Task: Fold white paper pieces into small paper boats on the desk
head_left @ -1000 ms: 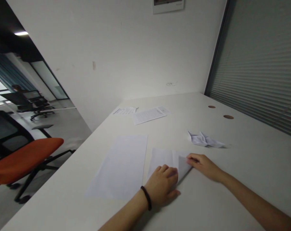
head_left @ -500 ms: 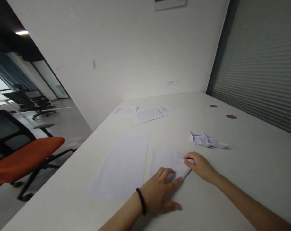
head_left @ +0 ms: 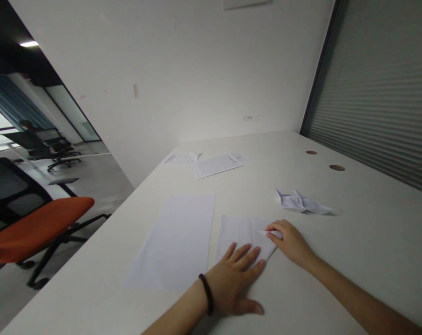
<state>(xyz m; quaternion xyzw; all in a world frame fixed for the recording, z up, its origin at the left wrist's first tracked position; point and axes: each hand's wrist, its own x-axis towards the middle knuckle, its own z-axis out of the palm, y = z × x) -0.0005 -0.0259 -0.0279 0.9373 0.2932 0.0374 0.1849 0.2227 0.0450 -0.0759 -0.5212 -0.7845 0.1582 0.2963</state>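
A white sheet of paper (head_left: 236,229), creased down its middle, lies in front of me with its right side partly folded over. My left hand (head_left: 237,277), a dark band around the wrist, rests flat on the sheet's near edge with the fingers spread. At the sheet's right side, my right hand (head_left: 287,239) pinches the folded part between thumb and fingers. Part of the near edge is hidden beneath my left hand. Beyond my right hand sits a folded white paper shape (head_left: 301,203) with pointed ends.
A larger blank sheet (head_left: 179,237) lies left of the creased one. Printed papers (head_left: 219,166) are near the wall. Two round holes (head_left: 337,168) pierce the white table at the right. An orange chair (head_left: 43,223) stands left; a person (head_left: 26,124) is far behind it.
My left hand has flattened and spread its fingers on the paper, where they were more bent before. My right hand keeps its pinch in nearly the same place.
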